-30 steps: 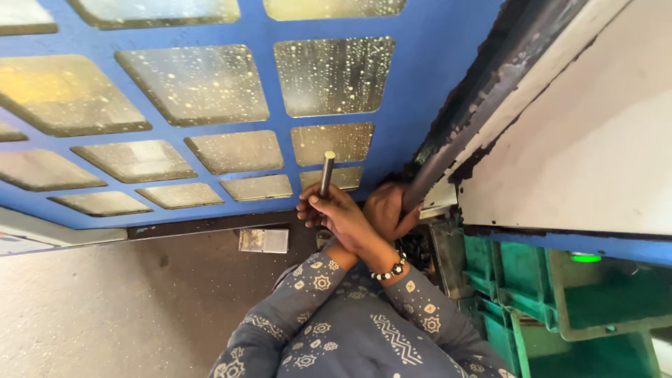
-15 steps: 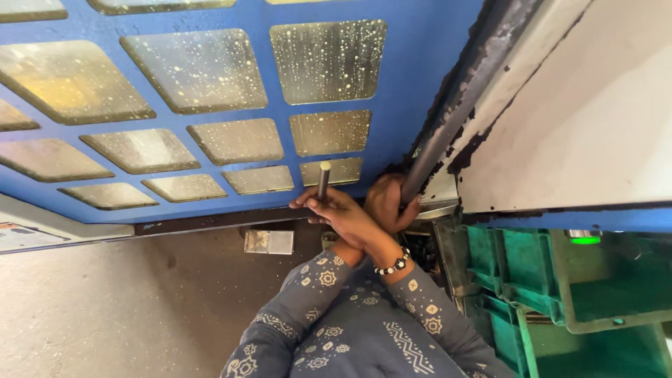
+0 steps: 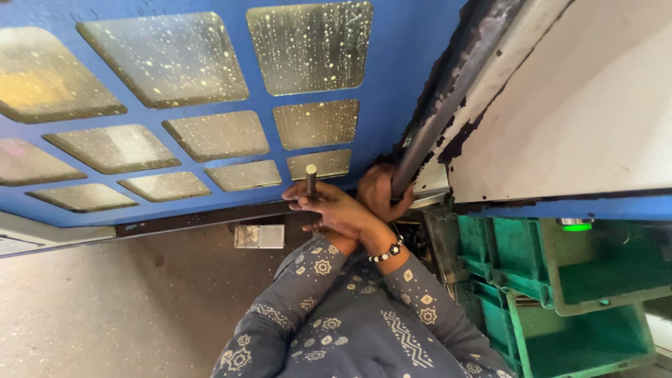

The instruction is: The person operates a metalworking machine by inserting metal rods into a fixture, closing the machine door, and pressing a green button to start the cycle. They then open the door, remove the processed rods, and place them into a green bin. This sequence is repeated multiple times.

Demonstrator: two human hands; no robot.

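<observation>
My right hand (image 3: 332, 208), with a beaded bracelet at the wrist, is closed around a short metal rod (image 3: 311, 179) that stands upright out of the fist. It is held against the lower edge of a blue machine door (image 3: 392, 77) with speckled window panes. Just to its right, my left hand (image 3: 378, 192) grips the lower end of a long dark bar (image 3: 448, 112) that runs along the door's edge. My forearms, in patterned grey-blue sleeves, cross below the hands.
A white machine panel (image 3: 581, 105) with a blue rim sits at the right. Green plastic crates (image 3: 560, 280) stand at the lower right, with a small green light (image 3: 576, 225) above them. A small metal plate (image 3: 259, 236) lies on the concrete floor (image 3: 91, 308).
Both hands have drifted slightly left and down in the view while keeping their grips. The door panes fill more of the frame now.
</observation>
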